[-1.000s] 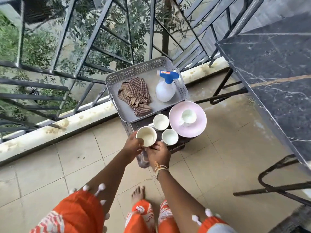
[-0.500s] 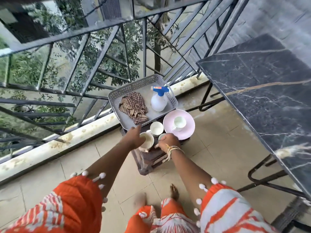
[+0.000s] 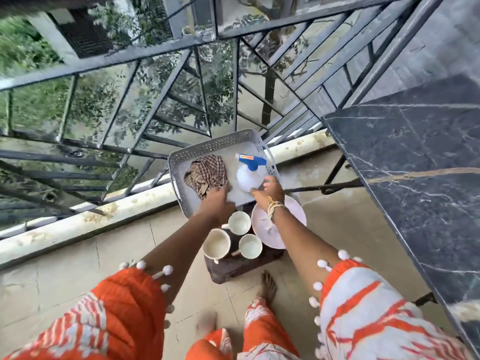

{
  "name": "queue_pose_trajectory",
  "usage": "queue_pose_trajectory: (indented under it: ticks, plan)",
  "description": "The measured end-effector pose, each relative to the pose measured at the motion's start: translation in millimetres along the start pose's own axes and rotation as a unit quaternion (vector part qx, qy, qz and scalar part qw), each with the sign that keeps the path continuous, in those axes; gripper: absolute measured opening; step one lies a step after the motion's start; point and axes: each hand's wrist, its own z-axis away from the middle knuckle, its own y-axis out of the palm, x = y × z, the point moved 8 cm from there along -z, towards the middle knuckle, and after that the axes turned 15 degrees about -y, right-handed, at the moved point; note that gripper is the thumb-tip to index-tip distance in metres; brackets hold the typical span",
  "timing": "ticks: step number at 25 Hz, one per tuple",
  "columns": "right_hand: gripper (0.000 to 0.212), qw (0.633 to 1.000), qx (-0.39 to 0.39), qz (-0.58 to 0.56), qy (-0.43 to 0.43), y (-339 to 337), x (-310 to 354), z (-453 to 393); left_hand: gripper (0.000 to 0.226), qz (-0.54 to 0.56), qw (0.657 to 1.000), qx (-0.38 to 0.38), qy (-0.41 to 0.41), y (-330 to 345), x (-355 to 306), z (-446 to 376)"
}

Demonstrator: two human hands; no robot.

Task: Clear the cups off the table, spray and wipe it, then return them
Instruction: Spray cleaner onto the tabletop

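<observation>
Cups: three white ceramic cups (image 3: 235,236) stand together on the dark low stool (image 3: 241,266), beside the pale pink round plate (image 3: 294,216) at its right edge. Both hands have left the cups since half a second ago and moved up to the grey perforated plastic tray (image 3: 207,146). The left hand (image 3: 217,197) rests at the brown checked cloth (image 3: 206,174); its grip cannot be told. The right hand (image 3: 270,189) curls against the white spray bottle with blue trigger (image 3: 249,172). Judgement: clearing is done and spraying comes next, on the black marble-patterned table (image 3: 415,165). The bottle's orange label is unreadable.
</observation>
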Motion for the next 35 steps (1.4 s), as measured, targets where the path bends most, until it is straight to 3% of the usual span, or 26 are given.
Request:
queue_pose_trajectory:
  ticks: [3, 8, 16, 20, 22, 25, 31, 35]
  plan:
    - [0.078, 0.999, 0.028, 0.006, -0.026, 10.8, -3.2, -43.0, 0.056, 0.025, 1.000, -0.002, -0.010, 8.1, -9.0, -22.3]
    - [0.058, 0.997, 0.059, 0.011, -0.037, 26.0, -1.5, -72.9, 0.055, 0.031, 0.999, -0.020, -0.040, 17.4, -12.3, -42.7]
    - [0.035, 0.995, -0.031, -0.033, -0.087, -4.7, 17.6, -65.6, 0.055, 0.007, 0.995, -0.060, -0.080, 27.4, -24.8, -22.7]
    - [0.045, 0.983, -0.096, -0.070, -0.142, -53.6, 46.7, -46.2, 0.056, 0.002, 0.994, -0.076, -0.077, 12.0, -41.2, 4.1]
    - [0.044, 0.979, -0.128, -0.087, -0.136, -76.0, 47.4, -32.0, 0.055, -0.006, 0.996, -0.077, -0.052, 5.5, -53.3, 16.5]
    - [0.022, 0.977, -0.159, -0.115, -0.085, -116.7, 31.2, 3.1, 0.055, -0.024, 0.998, -0.063, 0.015, -2.1, -80.2, 40.1]
    - [0.028, 0.950, -0.264, -0.170, -0.011, -200.1, -17.8, 101.1, 0.053, -0.105, 0.981, -0.070, 0.149, -0.4, -149.1, 95.3]
    - [0.024, 0.909, -0.320, -0.259, 0.067, -259.2, -67.5, 168.0, 0.053, -0.158, 0.958, -0.051, 0.234, 39.2, -213.4, 148.6]
